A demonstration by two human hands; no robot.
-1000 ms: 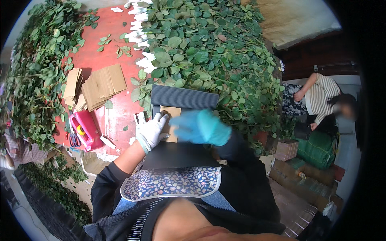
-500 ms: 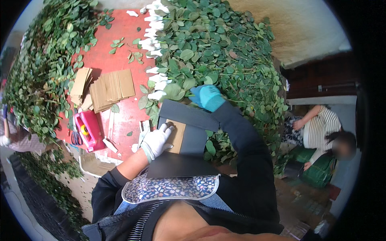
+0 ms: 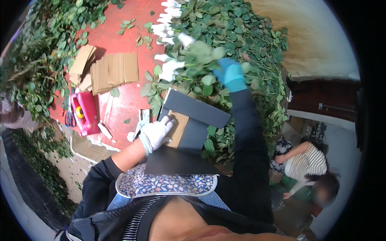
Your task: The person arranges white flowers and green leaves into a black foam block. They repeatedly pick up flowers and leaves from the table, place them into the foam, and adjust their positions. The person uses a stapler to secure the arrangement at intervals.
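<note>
My left hand [image 3: 156, 134], in a white glove, lies on a brown cardboard piece [image 3: 179, 129] with fingers spread and pressing down. That piece rests on a dark grey corrugated sheet [image 3: 197, 107] with folded flaps, in front of my apron. My right hand [image 3: 231, 72], in a blue glove, is closed round a leafy flower stem [image 3: 201, 55], smeared by motion; its white-wrapped head [image 3: 185, 39] points to the upper left. Beneath it spreads a thick pile of leafy stems [image 3: 237, 36]. Several white-wrapped heads [image 3: 171, 70] line the pile's left edge.
Left on the red table [image 3: 132, 92] are stacked cardboard pieces [image 3: 114, 72], a pink tape dispenser [image 3: 85, 112] and scissors [image 3: 70, 117]. More leafy stems [image 3: 44, 60] heap at the far left. A person in a striped top [image 3: 307, 160] sits at the right.
My right hand has moved up and to the right from beside the grey sheet, lifting a leafy flower stem off the pile. My left hand stays on the cardboard. The view has shifted slightly.
</note>
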